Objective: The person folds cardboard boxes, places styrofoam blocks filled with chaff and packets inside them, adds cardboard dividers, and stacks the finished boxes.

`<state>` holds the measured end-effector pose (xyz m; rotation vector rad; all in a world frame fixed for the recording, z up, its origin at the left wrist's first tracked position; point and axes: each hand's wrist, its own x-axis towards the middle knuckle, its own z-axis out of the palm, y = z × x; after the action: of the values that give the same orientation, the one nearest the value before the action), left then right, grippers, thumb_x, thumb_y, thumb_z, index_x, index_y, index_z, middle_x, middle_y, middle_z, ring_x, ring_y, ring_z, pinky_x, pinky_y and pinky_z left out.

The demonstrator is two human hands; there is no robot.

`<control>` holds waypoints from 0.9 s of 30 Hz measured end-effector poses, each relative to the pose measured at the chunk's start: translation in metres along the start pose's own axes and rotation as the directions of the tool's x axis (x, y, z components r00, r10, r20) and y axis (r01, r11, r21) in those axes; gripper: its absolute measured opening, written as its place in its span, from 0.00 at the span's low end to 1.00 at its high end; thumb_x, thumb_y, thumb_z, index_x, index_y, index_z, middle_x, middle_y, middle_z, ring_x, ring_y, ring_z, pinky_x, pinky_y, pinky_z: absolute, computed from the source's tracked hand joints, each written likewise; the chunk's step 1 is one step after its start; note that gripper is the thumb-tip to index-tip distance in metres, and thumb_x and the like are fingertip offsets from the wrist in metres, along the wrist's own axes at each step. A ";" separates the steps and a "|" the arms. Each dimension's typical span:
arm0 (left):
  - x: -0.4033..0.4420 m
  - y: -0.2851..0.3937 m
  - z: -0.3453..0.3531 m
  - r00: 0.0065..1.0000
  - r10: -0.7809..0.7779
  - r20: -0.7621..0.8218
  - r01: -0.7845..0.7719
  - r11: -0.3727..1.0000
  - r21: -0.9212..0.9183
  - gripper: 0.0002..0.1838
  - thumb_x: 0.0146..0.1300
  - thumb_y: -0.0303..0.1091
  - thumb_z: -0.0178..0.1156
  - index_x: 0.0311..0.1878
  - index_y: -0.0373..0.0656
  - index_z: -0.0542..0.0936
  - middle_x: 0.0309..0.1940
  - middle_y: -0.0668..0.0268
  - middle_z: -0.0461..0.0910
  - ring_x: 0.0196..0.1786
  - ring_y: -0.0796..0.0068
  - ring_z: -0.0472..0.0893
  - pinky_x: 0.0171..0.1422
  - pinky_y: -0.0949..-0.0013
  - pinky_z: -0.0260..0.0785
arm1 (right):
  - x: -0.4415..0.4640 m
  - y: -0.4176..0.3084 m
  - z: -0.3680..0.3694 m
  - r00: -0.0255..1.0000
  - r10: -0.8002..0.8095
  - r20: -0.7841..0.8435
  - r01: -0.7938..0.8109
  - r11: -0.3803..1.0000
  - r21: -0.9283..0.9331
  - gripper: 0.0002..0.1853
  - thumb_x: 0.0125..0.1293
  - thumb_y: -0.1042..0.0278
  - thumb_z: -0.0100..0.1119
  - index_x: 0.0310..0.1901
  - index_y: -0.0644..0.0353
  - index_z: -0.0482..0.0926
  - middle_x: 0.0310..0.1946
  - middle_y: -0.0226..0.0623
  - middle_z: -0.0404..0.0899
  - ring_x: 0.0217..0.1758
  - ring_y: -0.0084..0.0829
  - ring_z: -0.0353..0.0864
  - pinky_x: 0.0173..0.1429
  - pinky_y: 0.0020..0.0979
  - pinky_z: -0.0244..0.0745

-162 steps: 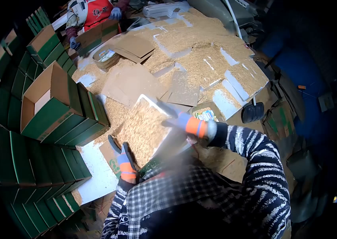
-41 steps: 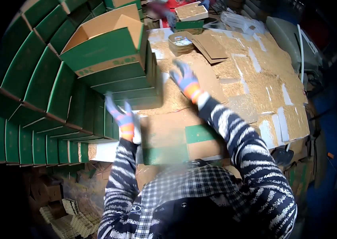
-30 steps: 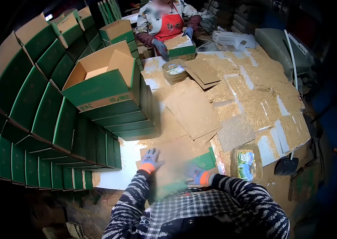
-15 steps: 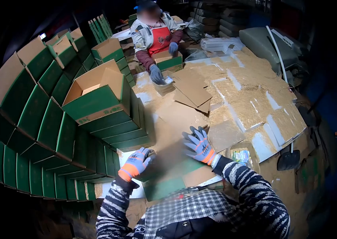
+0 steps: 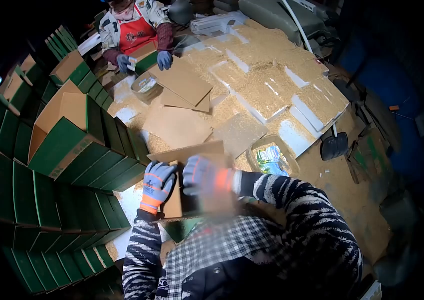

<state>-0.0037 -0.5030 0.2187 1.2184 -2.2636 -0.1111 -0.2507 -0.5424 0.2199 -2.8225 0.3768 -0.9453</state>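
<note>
In front of my body stands a partly folded cardboard box [image 5: 172, 204], brown inside, with one wall raised at its far side. My left hand [image 5: 158, 184], in a grey and orange glove, is closed on the box's left side. Over the box's right part is my right hand [image 5: 203, 177], gloved alike and smeared by motion. Its fingers are too blurred to tell whether they grip the cardboard. To the right of that hand sits a tub [image 5: 296, 171] with printed blue and green packets [image 5: 271, 159] in it.
Green boxes [image 5: 72, 150] are stacked at my left. Across the table, a person in a red apron [image 5: 135, 36] holds a small packet above a round bowl [image 5: 158, 90]. Flat cardboard sheets [image 5: 184, 82] lie mid-table; grain-like material [image 5: 267, 60] covers much of the top.
The cardboard before me has gone from lying flat to having raised walls. My hands have come closer together, the left onto the box's side. The view has shifted right.
</note>
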 end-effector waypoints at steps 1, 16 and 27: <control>-0.001 0.003 -0.003 0.972 0.134 0.195 -0.159 0.980 0.118 0.16 0.63 0.34 0.60 0.54 0.48 0.83 0.56 0.62 0.80 0.64 0.53 0.73 0.70 0.55 0.64 | 0.011 -0.008 -0.028 0.906 0.325 0.271 -0.301 0.945 -0.128 0.23 0.64 0.45 0.61 0.49 0.56 0.78 0.50 0.37 0.77 0.55 0.40 0.74 0.56 0.42 0.70; -0.152 -0.030 0.011 0.445 -0.896 0.006 0.546 0.266 -0.794 0.33 0.77 0.52 0.48 0.77 0.42 0.60 0.72 0.58 0.67 0.69 0.63 0.71 0.72 0.60 0.64 | -0.018 0.022 -0.025 0.842 0.400 0.361 -0.500 0.829 0.248 0.29 0.67 0.70 0.56 0.70 0.43 0.71 0.40 0.45 0.78 0.55 0.45 0.74 0.76 0.45 0.57; -0.025 0.065 0.012 0.819 -0.272 0.505 0.440 0.863 -0.250 0.37 0.63 0.28 0.59 0.76 0.46 0.62 0.55 0.40 0.77 0.54 0.44 0.81 0.57 0.52 0.74 | -0.151 0.033 0.032 0.542 0.260 0.799 -0.818 -0.057 0.573 0.25 0.76 0.49 0.50 0.66 0.55 0.73 0.54 0.41 0.82 0.52 0.35 0.83 0.53 0.37 0.80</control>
<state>-0.0476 -0.4475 0.2190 1.5190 -2.2023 -1.0125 -0.3539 -0.5299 0.1016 -1.2710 0.5846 -0.0613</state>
